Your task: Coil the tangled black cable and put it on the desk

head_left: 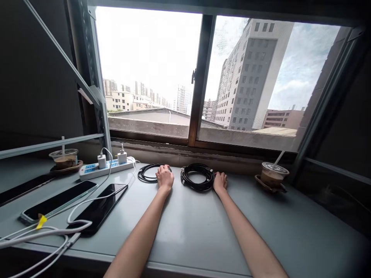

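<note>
Two coils of black cable lie on the grey-blue tabletop near the window sill. My left hand (165, 177) rests over the right side of the thinner coil (147, 180), its fingers curled down around the cable. The thicker coil (198, 188) has several turns, with small light-coloured pieces on it. At that coil's right edge is my right hand (221, 181), its fingers bent and closed against the cable. Both fingertips are partly hidden by the backs of my hands. A gap of bare tabletop separates my left hand from the thicker coil.
A white power strip (108, 170) with chargers stands left of the coils. Phones (101, 208) and white charging cables (43, 233) lie at the left. Lidded drinks with straws stand on coasters, one cup (272, 175) at right, another cup (64, 159) at far left. Metal posts flank the window.
</note>
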Demonstrator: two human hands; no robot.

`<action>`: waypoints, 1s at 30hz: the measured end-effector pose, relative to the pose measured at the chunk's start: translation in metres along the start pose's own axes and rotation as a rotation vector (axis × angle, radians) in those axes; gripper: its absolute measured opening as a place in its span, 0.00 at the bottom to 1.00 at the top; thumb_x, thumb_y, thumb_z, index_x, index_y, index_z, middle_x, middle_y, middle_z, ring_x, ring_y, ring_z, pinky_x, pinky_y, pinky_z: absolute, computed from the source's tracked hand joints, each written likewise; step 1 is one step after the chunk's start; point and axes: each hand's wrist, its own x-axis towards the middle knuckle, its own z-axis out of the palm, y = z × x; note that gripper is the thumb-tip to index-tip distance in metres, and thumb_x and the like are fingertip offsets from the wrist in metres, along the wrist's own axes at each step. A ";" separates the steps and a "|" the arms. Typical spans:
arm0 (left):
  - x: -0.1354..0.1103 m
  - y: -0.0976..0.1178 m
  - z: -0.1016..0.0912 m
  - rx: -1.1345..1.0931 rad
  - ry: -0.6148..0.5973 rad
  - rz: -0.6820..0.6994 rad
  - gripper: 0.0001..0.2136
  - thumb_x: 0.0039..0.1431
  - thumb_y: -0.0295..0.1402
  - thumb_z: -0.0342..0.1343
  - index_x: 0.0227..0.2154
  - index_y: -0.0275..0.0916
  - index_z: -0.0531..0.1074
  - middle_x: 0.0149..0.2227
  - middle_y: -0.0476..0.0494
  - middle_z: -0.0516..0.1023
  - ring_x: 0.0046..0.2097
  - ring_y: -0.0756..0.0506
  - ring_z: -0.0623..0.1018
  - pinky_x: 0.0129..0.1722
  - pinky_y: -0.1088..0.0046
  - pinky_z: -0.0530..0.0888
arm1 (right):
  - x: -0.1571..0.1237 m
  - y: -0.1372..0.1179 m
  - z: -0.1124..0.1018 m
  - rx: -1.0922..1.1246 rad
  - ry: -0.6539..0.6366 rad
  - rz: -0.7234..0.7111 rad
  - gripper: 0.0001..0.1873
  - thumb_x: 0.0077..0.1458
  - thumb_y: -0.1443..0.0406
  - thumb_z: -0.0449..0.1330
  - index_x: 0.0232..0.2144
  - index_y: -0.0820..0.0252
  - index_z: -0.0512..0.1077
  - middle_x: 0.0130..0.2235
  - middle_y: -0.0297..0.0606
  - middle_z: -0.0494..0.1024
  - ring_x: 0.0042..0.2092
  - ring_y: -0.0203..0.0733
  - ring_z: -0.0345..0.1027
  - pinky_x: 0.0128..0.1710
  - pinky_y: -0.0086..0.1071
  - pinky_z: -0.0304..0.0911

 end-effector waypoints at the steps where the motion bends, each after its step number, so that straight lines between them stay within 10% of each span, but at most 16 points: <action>1: 0.001 -0.004 0.000 0.023 -0.022 -0.044 0.15 0.55 0.26 0.43 0.44 0.32 0.68 0.47 0.31 0.70 0.51 0.36 0.68 0.49 0.60 0.64 | -0.002 -0.001 0.000 -0.039 -0.004 -0.004 0.16 0.59 0.61 0.55 0.48 0.60 0.67 0.51 0.42 0.69 0.49 0.42 0.66 0.48 0.43 0.64; 20: -0.017 0.021 0.011 0.227 -0.242 0.132 0.16 0.59 0.31 0.44 0.47 0.30 0.66 0.49 0.31 0.67 0.51 0.38 0.67 0.48 0.63 0.64 | -0.016 -0.014 -0.025 0.180 0.080 0.195 0.16 0.58 0.60 0.55 0.47 0.61 0.68 0.50 0.42 0.69 0.50 0.44 0.64 0.50 0.46 0.61; 25: -0.017 0.020 0.011 0.212 -0.245 0.131 0.16 0.59 0.32 0.43 0.47 0.30 0.66 0.50 0.31 0.67 0.51 0.38 0.67 0.47 0.63 0.64 | -0.002 -0.041 -0.080 0.524 0.324 0.308 0.17 0.60 0.60 0.50 0.48 0.61 0.64 0.49 0.44 0.68 0.48 0.44 0.63 0.48 0.44 0.60; 30: -0.018 0.019 0.010 0.190 -0.235 0.125 0.17 0.59 0.32 0.43 0.47 0.30 0.66 0.50 0.31 0.67 0.51 0.37 0.67 0.48 0.63 0.64 | -0.042 -0.097 -0.168 0.879 0.339 0.035 0.20 0.56 0.60 0.39 0.45 0.59 0.63 0.42 0.41 0.70 0.42 0.38 0.66 0.40 0.33 0.62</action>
